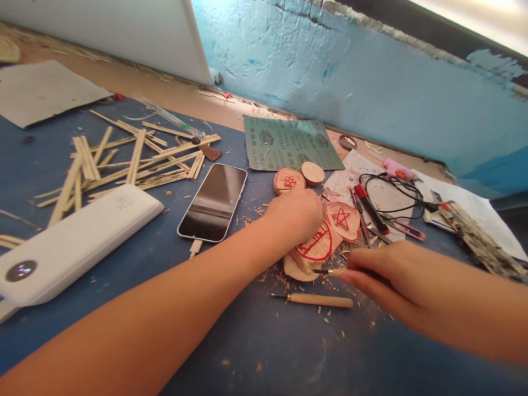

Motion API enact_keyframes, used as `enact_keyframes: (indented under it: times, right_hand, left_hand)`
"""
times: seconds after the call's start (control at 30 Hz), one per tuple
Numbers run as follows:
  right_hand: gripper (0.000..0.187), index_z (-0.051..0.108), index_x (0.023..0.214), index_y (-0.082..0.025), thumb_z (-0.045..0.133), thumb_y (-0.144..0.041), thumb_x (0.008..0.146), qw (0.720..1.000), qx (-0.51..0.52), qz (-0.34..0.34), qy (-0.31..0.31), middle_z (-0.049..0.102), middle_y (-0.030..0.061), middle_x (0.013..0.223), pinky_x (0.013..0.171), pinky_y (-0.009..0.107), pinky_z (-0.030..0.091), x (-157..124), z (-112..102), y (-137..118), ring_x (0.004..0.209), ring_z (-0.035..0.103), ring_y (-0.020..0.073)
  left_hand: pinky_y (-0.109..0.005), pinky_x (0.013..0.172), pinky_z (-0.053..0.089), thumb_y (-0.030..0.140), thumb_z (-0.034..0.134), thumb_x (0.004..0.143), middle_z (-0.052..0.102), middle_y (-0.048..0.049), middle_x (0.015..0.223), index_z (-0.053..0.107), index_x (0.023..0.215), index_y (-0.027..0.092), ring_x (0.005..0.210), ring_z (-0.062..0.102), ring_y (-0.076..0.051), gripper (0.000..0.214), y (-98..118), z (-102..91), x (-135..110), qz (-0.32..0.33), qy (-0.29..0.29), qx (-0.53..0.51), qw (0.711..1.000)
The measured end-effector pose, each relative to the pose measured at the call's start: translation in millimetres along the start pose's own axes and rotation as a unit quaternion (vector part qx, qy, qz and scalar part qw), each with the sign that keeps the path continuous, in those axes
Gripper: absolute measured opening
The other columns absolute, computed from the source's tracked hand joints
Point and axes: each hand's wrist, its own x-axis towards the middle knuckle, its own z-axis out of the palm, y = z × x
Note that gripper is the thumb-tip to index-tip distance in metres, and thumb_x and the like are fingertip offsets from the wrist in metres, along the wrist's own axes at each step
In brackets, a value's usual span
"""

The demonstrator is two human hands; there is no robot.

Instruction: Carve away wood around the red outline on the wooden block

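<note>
My right hand (383,269) grips a wood-carving knife (330,271) by its light handle. Its dark metal tip meets the near edge of a round wood slice (317,242) marked with red lines. Over the far left of that slice, my left hand (295,214) is curled down and holds it, its fingertips mostly hidden. Underneath lies a plain wood piece (300,270). A slice with a red star (341,219) sits to the right, and one with a red flower (287,180) lies beyond my left hand. A second carving knife (319,300) rests in front, untouched.
Left are a phone (213,202) on a cable, a white power bank (78,242) and scattered wooden sticks (136,157). Green sandpaper (289,143) and a plain slice (312,172) lie behind. Right are a red-and-black pen-like tool (371,209), a pink glue gun (400,170) and bark (482,242).
</note>
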Motion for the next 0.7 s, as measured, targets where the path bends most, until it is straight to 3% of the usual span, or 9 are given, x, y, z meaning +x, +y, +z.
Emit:
enact_keyframes:
  times: [0.1, 0.23, 0.4, 0.7]
  right_hand:
    - [0.043, 0.068, 0.093, -0.025, 0.038, -0.049, 0.112, 0.995, 0.072, 0.056, 0.032, 0.075, 0.0024, 0.08, 0.056, 0.029, 0.045, -10, 30, 0, 0.068, 0.071, 0.0188]
    - [0.043, 0.07, 0.099, -0.023, 0.037, -0.047, 0.113, 0.987, 0.13, 0.057, 0.076, 0.079, 0.0059, 0.089, 0.052, 0.028, 0.044, -15, 53, 0, 0.07, 0.072, 0.0198]
    - [0.048, 0.065, 0.083, -0.022, 0.037, -0.047, 0.113, 0.975, 0.192, 0.09, 0.064, 0.073, 0.004, 0.074, 0.053, 0.028, 0.043, -18, 62, 1, 0.066, 0.068, 0.0197]
    - [0.052, 0.063, 0.08, -0.022, 0.036, -0.055, 0.111, 0.964, 0.232, 0.121, 0.036, 0.069, 0.0038, 0.073, 0.056, 0.029, 0.041, -16, 64, -1, 0.069, 0.064, 0.0209]
  left_hand:
    - [-0.043, 0.088, 0.058, 0.024, 0.035, 0.108, 0.077, -0.0214, 0.107, 0.076, 0.113, 0.011, 0.11, 0.073, -0.035, 0.043, 0, -0.3, 0, 0.0, 0.005, 0.009, 1.0]
    - [-0.042, 0.09, 0.058, 0.025, 0.035, 0.109, 0.077, -0.0214, 0.108, 0.075, 0.113, 0.012, 0.108, 0.074, -0.033, 0.043, 1, -1.2, -1, -0.017, 0.006, 0.019, 1.0]
    - [-0.042, 0.089, 0.058, 0.03, 0.033, 0.109, 0.078, -0.0225, 0.105, 0.075, 0.109, 0.011, 0.103, 0.076, -0.033, 0.046, 1, -1.5, 0, -0.046, 0.005, 0.026, 0.999]
    - [-0.041, 0.093, 0.057, 0.029, 0.037, 0.107, 0.078, -0.0222, 0.107, 0.074, 0.111, 0.011, 0.106, 0.075, -0.032, 0.041, -3, 3.2, 3, -0.053, 0.0, 0.029, 0.998]
